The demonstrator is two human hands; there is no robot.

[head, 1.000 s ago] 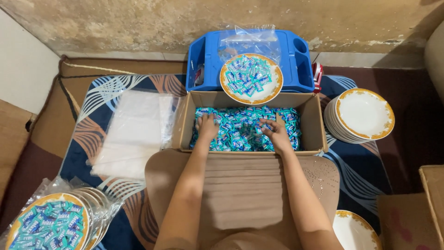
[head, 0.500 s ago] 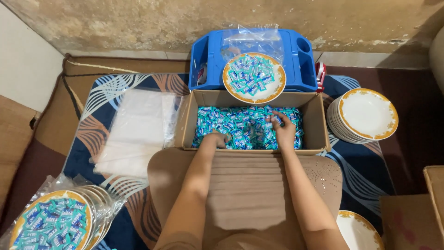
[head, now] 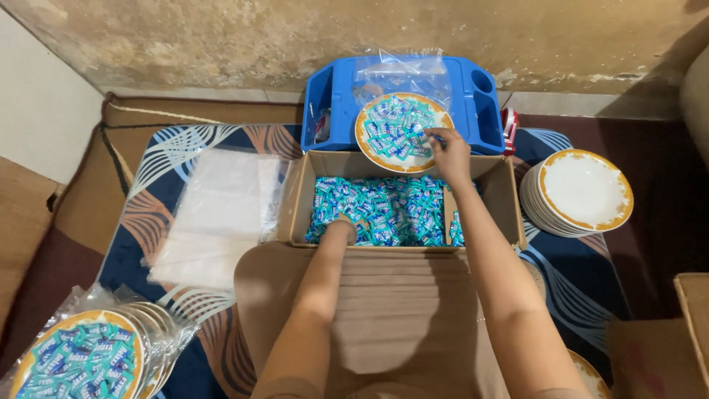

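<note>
Two hands among wrapped sweets

Small glossy blue-and-teal sweets [head: 384,210] fill the cardboard box [head: 507,199]. Left hand [head: 342,229] is buried among them, grip hidden. Right hand [head: 447,151] pinches sweets over the gold-rimmed round plate [head: 395,125], on a blue plastic tray [head: 484,103] beyond.

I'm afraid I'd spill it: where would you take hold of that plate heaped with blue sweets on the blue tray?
Probably by the gold-edged rim of the plate of sweets, at its left side, fingers under the lip. The sweets cover the middle, the right hand is at the right edge, and the cardboard box wall crowds the near edge. It lies flat on the blue tray, so lift level.
</note>
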